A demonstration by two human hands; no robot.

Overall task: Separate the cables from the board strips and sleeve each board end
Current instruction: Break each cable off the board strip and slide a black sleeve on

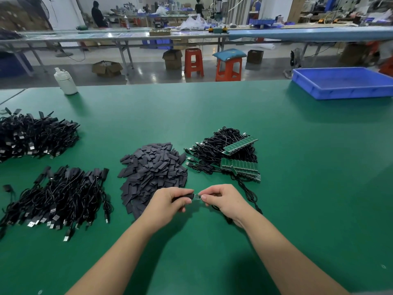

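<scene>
My left hand (168,202) pinches a flat black sleeve (187,196) just above the green table. My right hand (223,199) pinches a small green board end (197,196), whose tip meets the sleeve's mouth. The board's black cable (249,193) trails right, behind my right hand. A heap of loose black sleeves (153,173) lies just beyond my left hand. Behind my right hand sits a pile of black cables (214,150) still joined to green board strips (240,167).
Two heaps of sleeved black cables lie at the left, one near (57,199) and one farther back (32,137). A white bottle (64,81) stands at the far left edge. A blue tray (344,81) sits at the far right corner.
</scene>
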